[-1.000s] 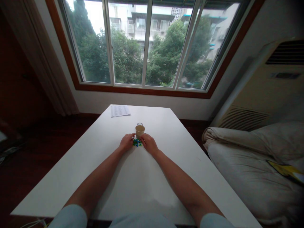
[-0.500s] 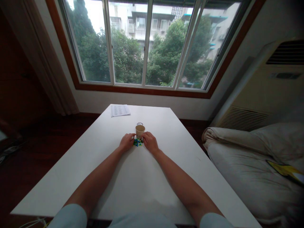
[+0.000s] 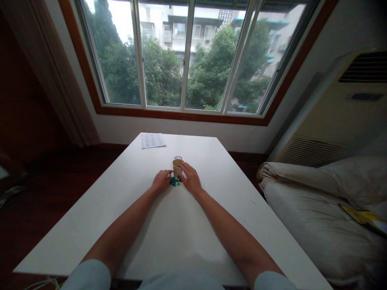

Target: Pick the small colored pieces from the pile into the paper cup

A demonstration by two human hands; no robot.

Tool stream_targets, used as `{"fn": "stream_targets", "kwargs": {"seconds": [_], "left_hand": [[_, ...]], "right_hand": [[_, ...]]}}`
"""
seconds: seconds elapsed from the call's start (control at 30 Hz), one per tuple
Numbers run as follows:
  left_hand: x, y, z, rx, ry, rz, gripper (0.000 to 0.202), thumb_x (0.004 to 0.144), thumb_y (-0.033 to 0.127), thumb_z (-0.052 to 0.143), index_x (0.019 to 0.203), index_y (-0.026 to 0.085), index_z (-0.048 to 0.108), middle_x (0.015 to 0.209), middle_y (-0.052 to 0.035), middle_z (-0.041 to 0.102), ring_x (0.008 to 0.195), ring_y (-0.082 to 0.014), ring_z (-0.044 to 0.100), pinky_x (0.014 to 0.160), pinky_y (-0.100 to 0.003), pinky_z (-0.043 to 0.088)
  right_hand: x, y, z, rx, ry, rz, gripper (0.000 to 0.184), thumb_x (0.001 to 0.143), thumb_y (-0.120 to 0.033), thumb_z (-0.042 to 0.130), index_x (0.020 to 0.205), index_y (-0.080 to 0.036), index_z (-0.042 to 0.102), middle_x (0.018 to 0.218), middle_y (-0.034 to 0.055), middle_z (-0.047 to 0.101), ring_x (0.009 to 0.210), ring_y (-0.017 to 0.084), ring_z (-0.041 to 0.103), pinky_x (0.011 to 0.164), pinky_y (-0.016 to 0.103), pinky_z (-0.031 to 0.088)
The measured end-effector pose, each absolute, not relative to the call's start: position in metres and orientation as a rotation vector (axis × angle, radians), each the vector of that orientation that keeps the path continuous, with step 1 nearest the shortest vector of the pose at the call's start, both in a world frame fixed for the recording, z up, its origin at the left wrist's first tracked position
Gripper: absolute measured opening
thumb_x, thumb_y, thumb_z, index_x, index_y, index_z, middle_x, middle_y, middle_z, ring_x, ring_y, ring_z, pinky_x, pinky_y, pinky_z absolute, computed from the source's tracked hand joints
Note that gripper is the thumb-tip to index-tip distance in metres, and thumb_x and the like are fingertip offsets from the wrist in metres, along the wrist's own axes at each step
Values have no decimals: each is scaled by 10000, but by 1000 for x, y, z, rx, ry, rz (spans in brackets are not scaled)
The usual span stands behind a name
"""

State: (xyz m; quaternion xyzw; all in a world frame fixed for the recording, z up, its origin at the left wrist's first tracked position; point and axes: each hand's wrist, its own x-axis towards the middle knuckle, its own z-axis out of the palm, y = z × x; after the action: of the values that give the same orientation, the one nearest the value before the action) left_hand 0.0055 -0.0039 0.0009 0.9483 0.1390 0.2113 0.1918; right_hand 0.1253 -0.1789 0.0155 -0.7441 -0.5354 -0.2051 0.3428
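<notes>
A small brown paper cup (image 3: 177,169) stands upright on the white table, its rim facing up and its inside partly visible. Just in front of it lies a pile of tiny blue, green and dark pieces (image 3: 174,181), too small to name. At the pile's left edge rests my left hand (image 3: 161,181), thumb and fingertips close together; whatever is between them cannot be made out. My right hand (image 3: 191,180) is on the other side, fingers raised beside the cup's right rim and thumb apart near the pile. I see nothing held in it.
Behind the cup is a small thin ring-like object (image 3: 178,157). Printed papers (image 3: 153,140) lie at the far left of the white table (image 3: 242,217). A cushioned seat with folded bedding (image 3: 302,209) stands to the right, below a window-side air conditioner (image 3: 341,108).
My right hand's fingers have lifted and spread upward beside the cup's rim, away from the thumb. My left hand, the cup and the pile look almost the same.
</notes>
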Motion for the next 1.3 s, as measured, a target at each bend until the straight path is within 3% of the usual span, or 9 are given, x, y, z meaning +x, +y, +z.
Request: {"fn": "stream_targets", "kwargs": {"seconds": [0.3,0.47,0.63,0.83,1.3], "left_hand": [[5,-3,0,2653,380,606,399,875,193,537,1261,219,633,1203,-55,687,1071,-211,590,968,-328,437],[5,-2,0,2661,384,594,408,875,199,535,1270,222,634,1213,-56,686,1087,-215,585,961,-324,440],[5,-2,1,2666,382,575,397,877,197,541,1261,219,641,1216,-55,686,1097,-215,584,966,-315,438],[5,-4,3,2675,379,589,397,877,199,547,1261,213,643,1218,-61,685,1096,-214,587,979,-319,436],[5,-6,6,2658,399,574,412,865,182,546,1264,210,647,1207,-69,686,1101,-224,583,998,-339,433]], "right_hand": [[118,-185,25,-1943,-1320,-506,446,987,-297,451,1427,-233,486,1497,83,443,1379,222,401,1155,423,362],[126,-187,22,-2088,-1079,-496,363,985,-286,409,1283,-172,583,1286,124,580,1223,233,494,1068,381,401],[139,-186,10,-2426,-990,-245,272,949,-271,483,1098,-189,695,1102,104,643,1076,231,536,981,327,398],[133,-183,7,-2481,-1135,-210,254,947,-313,531,1084,-218,721,1115,85,640,1084,216,516,952,291,366],[114,-183,18,-2464,-1316,-171,280,986,-372,503,1122,-232,703,1078,86,611,1092,209,515,912,285,412]]}}
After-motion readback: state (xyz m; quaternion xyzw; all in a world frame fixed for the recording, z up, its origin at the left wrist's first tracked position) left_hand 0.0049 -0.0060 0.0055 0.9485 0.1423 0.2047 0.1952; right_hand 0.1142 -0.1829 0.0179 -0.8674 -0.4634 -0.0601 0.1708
